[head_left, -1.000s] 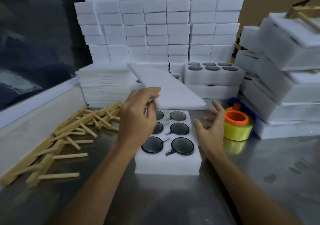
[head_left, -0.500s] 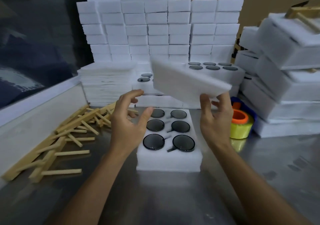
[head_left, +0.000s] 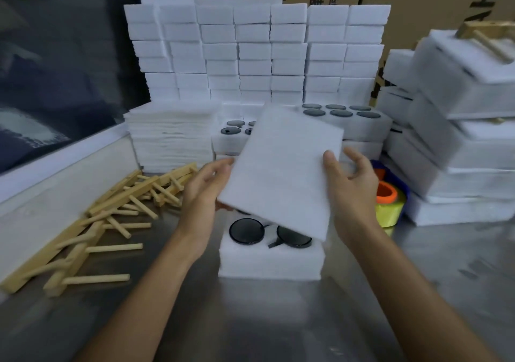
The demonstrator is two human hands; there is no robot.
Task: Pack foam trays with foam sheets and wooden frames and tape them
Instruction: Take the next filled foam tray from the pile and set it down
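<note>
On the steel table (head_left: 278, 322), dead center, sits a foam tray (head_left: 270, 261) with dark round discs (head_left: 246, 230) in its pockets; only the two nearest the camera show, since the rest is covered. Right above it, both hands hold a white foam sheet (head_left: 287, 172), tilted so its far edge is higher than the near edge. The near corner hangs just over the tray's discs, and I can't tell if it touches them.

The right hand (head_left: 351, 186) grips the sheet's right edge, thumb on top, the other fingers curled loosely behind it. The left hand (head_left: 206, 191) is at the sheet's left edge with fingers fairly straight and spread a bit, fingertips meeting the foam. It looks more like steadying than pinching.

Left of the tray is a messy pile of wooden frames (head_left: 111, 216). Behind that is a stack of sheets (head_left: 172, 135), and further back a wall of foam blocks (head_left: 256, 52). More loaded trays (head_left: 359, 122) sit behind the sheet. On the right there's a yellow tape roll (head_left: 390, 211) with an orange core, next to stacks of packed trays (head_left: 459, 144).
</note>
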